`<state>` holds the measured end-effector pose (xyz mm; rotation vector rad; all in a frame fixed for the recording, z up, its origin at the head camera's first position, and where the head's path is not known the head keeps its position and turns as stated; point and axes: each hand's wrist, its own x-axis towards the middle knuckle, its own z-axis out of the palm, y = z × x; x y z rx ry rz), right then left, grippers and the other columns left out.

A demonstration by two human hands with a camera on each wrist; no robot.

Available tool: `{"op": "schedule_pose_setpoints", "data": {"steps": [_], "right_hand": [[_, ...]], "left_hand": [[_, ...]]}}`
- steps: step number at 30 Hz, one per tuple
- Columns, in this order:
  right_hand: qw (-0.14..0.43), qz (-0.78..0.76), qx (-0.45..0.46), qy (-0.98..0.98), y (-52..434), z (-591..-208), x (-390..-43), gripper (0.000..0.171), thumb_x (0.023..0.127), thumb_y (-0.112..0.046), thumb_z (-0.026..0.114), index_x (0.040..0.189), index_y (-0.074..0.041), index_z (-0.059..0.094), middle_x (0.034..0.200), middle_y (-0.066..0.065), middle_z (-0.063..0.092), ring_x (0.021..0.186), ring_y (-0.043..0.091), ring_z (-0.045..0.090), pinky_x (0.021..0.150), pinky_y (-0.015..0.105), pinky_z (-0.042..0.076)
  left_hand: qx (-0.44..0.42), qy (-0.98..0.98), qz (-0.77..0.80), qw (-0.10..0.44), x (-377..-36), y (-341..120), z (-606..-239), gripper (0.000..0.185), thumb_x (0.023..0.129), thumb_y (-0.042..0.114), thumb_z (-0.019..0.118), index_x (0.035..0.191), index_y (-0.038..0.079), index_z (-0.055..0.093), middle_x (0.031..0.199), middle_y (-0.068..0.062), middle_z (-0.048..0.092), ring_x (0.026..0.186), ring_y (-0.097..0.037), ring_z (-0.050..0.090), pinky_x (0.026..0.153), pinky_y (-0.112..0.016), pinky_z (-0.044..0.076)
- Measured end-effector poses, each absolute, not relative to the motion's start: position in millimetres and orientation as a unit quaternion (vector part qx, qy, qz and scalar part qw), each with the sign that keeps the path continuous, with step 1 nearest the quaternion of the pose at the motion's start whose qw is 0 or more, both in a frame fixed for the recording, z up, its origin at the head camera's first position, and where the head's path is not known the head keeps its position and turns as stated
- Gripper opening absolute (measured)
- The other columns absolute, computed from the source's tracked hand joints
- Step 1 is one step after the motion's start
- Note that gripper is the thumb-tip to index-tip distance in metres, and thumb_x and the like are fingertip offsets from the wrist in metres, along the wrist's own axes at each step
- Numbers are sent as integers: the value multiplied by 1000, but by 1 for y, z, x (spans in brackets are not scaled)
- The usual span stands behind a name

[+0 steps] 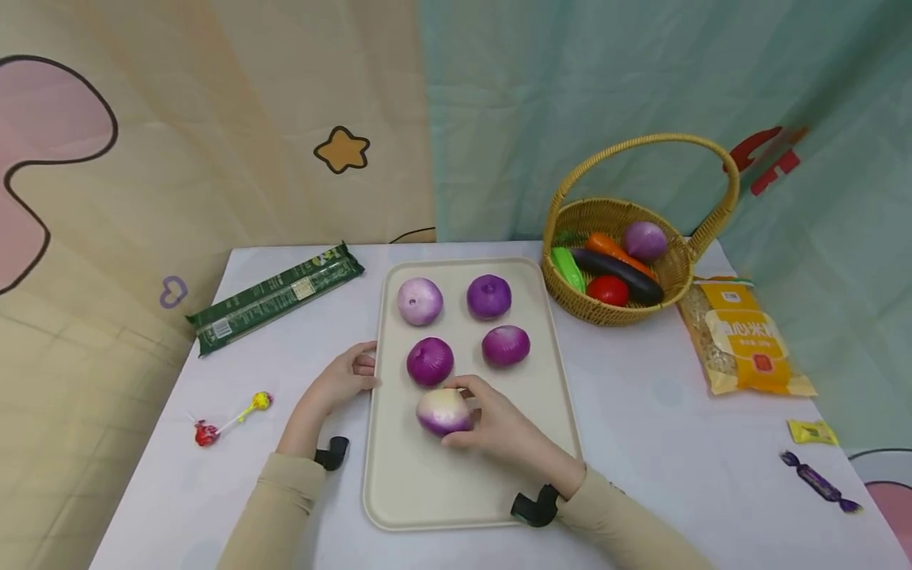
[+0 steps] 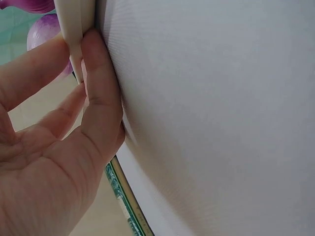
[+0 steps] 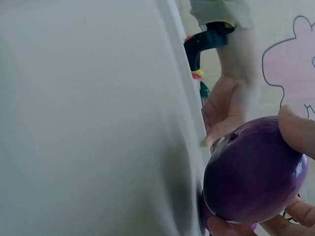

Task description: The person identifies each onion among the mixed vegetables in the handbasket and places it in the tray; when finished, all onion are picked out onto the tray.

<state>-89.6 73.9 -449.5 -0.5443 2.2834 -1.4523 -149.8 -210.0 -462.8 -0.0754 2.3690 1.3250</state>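
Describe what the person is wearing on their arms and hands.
Both arms wear long beige sleeves reaching the wrists. The left hand and right hand are bare, with no gloves or rings visible. A black clip-like mount sits at the left wrist and a similar black mount at the right wrist.

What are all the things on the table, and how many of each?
Onions on tray: 5, purple and white; four sit in a square, the nearest one is held.
Tray: 1, cream, middle of the table.
Basket: 1, woven tan, right of the tray; holds an onion, carrot, eggplant, tomato and a green vegetable.
Green packet: 1, left of the tray.
Yellow bag: 1, right of the basket.
Lollipops: 2, red and yellow, near left.
Wrapped candies: 2, yellow and purple, near right.
Left hand: holds the tray's left edge.
Right hand: grips the nearest onion.
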Motion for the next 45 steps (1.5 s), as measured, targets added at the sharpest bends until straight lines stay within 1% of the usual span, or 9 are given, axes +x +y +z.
{"op": "schedule_pose_setpoints", "data": {"steps": [3,7,12,16,19,25,36,40,45], "right_hand": [[174,-464,-226,839,63,-453,-85,69,76,-19,85,136,-15,50,132,0,55,117,19,52,96,35,47],[165,-439,-258,845,55,-454,-82,72,75,-20,85,137,-14,51,136,1,54,126,19,49,107,39,41],[163,-457,-272,831,53,-455,-81,62,81,-26,81,135,-14,54,133,1,56,124,16,51,106,33,43],[145,-455,-292,829,51,-457,-79,54,82,-23,80,129,-13,57,128,1,57,121,16,52,105,32,43],[127,-421,-320,839,49,-456,-76,54,79,-20,82,126,-13,57,128,3,54,122,19,51,105,34,44],[110,-352,-353,860,48,-453,-70,61,78,-18,82,132,-12,53,133,4,47,124,21,50,105,34,46],[144,-352,-331,864,55,-446,-71,70,79,-30,82,139,-12,51,144,5,45,133,21,45,110,37,42],[118,-387,-326,854,73,-434,-81,65,80,-27,82,137,-10,54,141,4,50,130,20,49,107,37,44],[51,-460,-249,851,117,-406,-117,51,85,-18,77,131,-5,58,132,12,59,119,30,58,98,44,51]], "left_hand": [[-23,852,480,208,-150,-211,-462,67,89,-1,63,150,-2,35,121,-24,55,108,-29,57,88,-33,50],[-13,850,484,207,-151,-211,-461,68,89,-1,64,150,-4,33,121,-25,54,109,-31,57,87,-33,50],[-10,847,489,208,-150,-210,-461,69,88,-2,63,149,-4,33,122,-26,54,109,-32,57,86,-31,51],[-15,844,493,211,-150,-209,-460,68,88,-3,63,149,-4,33,122,-26,53,110,-31,57,86,-29,51],[-16,844,493,213,-150,-208,-458,68,88,-3,63,149,-4,33,122,-26,53,110,-32,56,86,-30,51],[-22,846,487,214,-151,-208,-459,67,89,-1,63,150,-2,34,123,-25,53,110,-30,56,87,-30,51],[-18,846,489,213,-146,-209,-458,68,88,-1,63,149,-4,33,122,-26,53,110,-31,57,86,-30,51],[-17,847,486,213,-148,-209,-459,67,89,-1,63,149,-4,33,122,-25,53,110,-31,57,86,-29,50],[-22,849,483,213,-151,-210,-461,66,89,-1,62,150,-1,35,122,-23,54,110,-29,57,88,-31,50]]}}
